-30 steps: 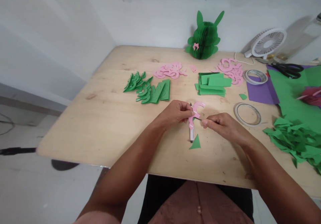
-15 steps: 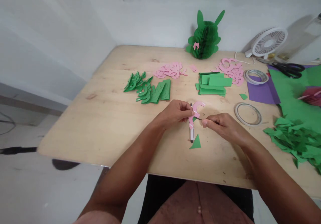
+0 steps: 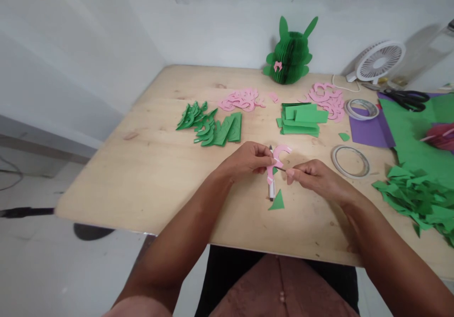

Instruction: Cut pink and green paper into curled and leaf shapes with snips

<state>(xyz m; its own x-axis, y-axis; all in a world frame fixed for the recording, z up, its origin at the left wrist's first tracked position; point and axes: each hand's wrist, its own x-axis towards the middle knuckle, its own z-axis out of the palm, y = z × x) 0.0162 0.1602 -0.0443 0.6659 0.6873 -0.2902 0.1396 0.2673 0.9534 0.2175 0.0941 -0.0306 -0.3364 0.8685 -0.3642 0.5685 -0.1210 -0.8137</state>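
Note:
My left hand (image 3: 260, 157) pinches a curved pink paper cutout (image 3: 283, 150) between thumb and fingers. Small white strips, which look like tape, show on the cutout. From the right, my right hand (image 3: 308, 174) grips a thin dark stick-like tool (image 3: 280, 169); its tip meets the cutout beside my left fingertips. Most of the tool is hidden in the fist, so its kind is unclear. Beneath the cutout lies a white marker (image 3: 272, 191) with dark ends. A green paper triangle (image 3: 278, 200) rests by the marker's lower end.
Green folded pieces (image 3: 207, 127), pink cutouts (image 3: 243, 100) and green strips (image 3: 303, 119) lie farther back. Two tape rolls (image 3: 351, 162) (image 3: 362, 109), scissors (image 3: 407, 99) and green scraps (image 3: 418, 203) are on the right. A green paper figure (image 3: 289, 59) and a fan (image 3: 379, 62) stand by the wall.
Hardly anything differs. The pink cutout has shifted very slightly in my left hand, and both hands keep their grip in the same place.

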